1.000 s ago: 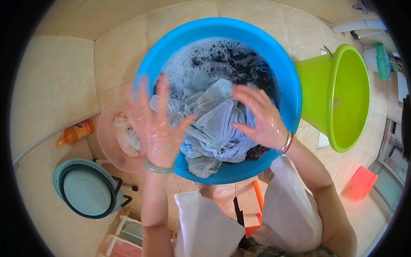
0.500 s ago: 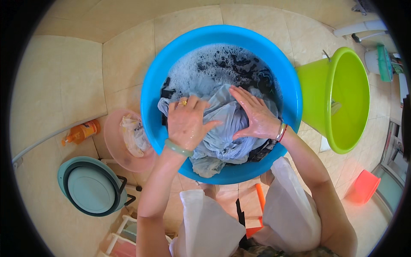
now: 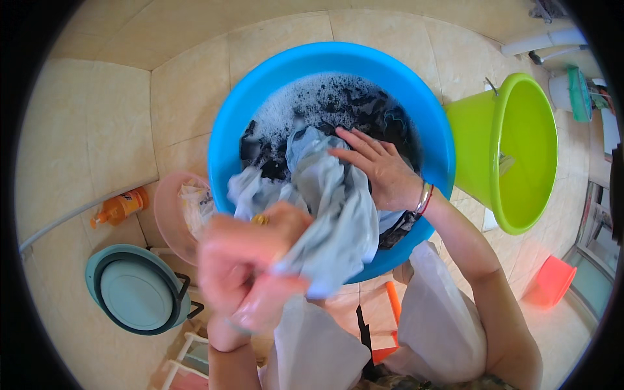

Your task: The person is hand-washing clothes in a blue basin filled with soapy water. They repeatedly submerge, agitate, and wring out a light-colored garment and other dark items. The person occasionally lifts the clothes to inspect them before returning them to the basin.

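A big blue tub [image 3: 224,140] holds foamy water and dark clothes [image 3: 263,153]. Over its near rim my left hand [image 3: 250,260], blurred by motion, grips a wet light-blue garment [image 3: 325,201] and holds part of it up out of the tub. The exact kind of garment does not show. My right hand [image 3: 387,170] rests flat against the garment's right side, fingers stretched out and slightly apart. The rest of the cloth lies on top of the dark laundry.
A lime-green bucket [image 3: 468,136] tilts beside the tub at right. To the left are a pink basin [image 3: 168,208] with pale cloth, an orange bottle [image 3: 123,207] and a grey-green basin [image 3: 136,296]. A coral-red container [image 3: 551,283] stands at lower right.
My left hand has closed on the light-blue garment and pulled it up toward me, past the near rim. My right hand has stayed on the cloth, shifting only slightly.
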`<state>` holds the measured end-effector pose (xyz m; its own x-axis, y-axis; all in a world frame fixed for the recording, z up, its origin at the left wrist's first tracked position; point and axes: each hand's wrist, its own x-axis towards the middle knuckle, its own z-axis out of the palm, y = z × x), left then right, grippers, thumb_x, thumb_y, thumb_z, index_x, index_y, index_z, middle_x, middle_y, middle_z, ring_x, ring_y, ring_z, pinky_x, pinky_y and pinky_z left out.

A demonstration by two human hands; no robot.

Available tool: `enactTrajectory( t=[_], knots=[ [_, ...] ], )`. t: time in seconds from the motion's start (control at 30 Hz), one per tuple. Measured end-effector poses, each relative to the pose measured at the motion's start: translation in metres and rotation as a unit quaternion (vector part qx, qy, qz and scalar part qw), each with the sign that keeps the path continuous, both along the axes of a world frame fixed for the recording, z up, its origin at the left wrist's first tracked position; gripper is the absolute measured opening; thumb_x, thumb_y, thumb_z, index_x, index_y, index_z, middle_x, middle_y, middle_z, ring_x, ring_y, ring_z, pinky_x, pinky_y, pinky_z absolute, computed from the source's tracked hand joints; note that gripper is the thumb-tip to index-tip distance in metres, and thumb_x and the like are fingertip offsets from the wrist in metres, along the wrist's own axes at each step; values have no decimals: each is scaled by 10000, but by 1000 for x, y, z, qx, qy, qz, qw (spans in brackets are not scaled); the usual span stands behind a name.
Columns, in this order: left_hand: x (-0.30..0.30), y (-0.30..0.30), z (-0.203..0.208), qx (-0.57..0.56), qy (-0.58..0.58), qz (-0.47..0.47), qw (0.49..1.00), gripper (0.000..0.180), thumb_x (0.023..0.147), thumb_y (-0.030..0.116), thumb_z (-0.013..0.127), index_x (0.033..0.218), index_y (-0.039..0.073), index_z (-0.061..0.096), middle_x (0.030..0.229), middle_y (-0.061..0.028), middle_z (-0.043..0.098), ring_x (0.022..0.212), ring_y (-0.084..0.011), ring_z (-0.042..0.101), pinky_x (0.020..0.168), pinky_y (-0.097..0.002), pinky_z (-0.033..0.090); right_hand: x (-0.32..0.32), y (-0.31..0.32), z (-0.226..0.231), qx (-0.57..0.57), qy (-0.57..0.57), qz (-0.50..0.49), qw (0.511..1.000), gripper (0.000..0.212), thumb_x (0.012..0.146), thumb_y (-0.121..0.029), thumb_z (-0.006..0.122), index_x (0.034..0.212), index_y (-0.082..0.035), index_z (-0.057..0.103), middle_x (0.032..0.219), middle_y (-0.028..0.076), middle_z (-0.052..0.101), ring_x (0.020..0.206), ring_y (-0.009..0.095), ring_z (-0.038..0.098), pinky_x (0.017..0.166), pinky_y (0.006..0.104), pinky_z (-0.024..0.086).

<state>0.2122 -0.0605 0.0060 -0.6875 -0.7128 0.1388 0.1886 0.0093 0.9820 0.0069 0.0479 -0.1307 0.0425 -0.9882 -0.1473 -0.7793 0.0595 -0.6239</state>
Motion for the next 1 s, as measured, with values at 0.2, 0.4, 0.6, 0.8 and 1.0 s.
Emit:
enactTrajectory(
  t=[0.2, 0.4, 0.6, 0.8, 1.0],
  knots=[
    [26, -31, -8, 115, 76, 85, 987, 426, 983, 303, 417, 1276, -4, 456, 1204, -122, 575, 1026, -222, 567, 927, -371, 461, -3, 4, 25, -132, -330, -51, 933, 317, 674, -123, 707, 905, -59, 500, 1177, 119, 608, 1201, 289, 527, 1036, 458, 333],
    [21, -55, -130, 439, 52, 150, 884, 292, 974, 254, 527, 1155, 26, 550, 1170, -74, 595, 1109, -194, 546, 966, -359, 423, -19, 24, 36, -135, -484, -300, 811, 334, 691, -26, 568, 1018, -46, 498, 903, 27, 507, 820, 86, 463, 759, 219, 400],
    [-21, -37, -202, 353, 4, 135, 926, 577, 913, 299, 635, 1308, -28, 368, 1270, -126, 496, 1168, -204, 485, 1007, -336, 377, -19, -17, -22, -129, -217, -324, 912, 591, 780, -104, 651, 1343, -116, 469, 1033, 142, 590, 879, 268, 590, 802, 328, 479],
    [-53, -6, -250, 59, -309, 116, 942, 777, 812, 149, 726, 1371, -41, 221, 1282, -198, 440, 1169, -239, 465, 990, -335, 386, 26, -24, -64, -49, 122, -159, 978, 489, 808, -367, 683, 1261, -241, 549, 1116, 123, 529, 940, 340, 575, 817, 458, 477],
    [-48, -33, -312, 24, -304, 164, 938, 597, 806, 51, 668, 1291, -60, 337, 1143, -155, 574, 1005, -236, 576, 894, -351, 459, 31, -71, -107, 103, 160, -156, 969, 276, 892, -355, 540, 1110, -205, 621, 1026, 152, 610, 914, 330, 635, 754, 464, 505]
  ],
)
